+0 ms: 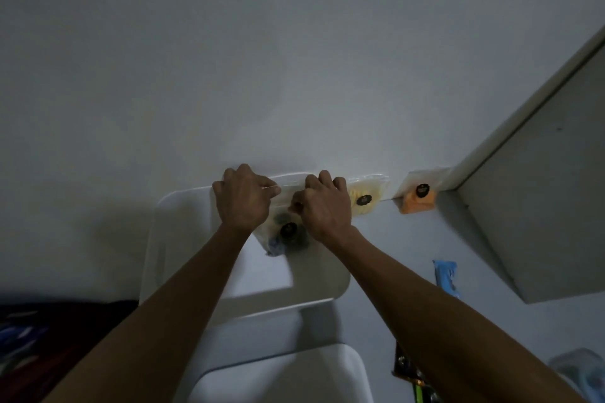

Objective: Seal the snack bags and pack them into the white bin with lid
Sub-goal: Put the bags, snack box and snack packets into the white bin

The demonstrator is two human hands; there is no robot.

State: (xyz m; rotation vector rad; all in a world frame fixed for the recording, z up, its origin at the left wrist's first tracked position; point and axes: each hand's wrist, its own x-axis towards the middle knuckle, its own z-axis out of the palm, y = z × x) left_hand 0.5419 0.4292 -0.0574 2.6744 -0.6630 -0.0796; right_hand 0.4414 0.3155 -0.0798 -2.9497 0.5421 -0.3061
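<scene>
White bin (170, 239), yellow snack bag (366, 198) (black round label), orange bag (418, 201), blue wrapper (446, 276).
</scene>
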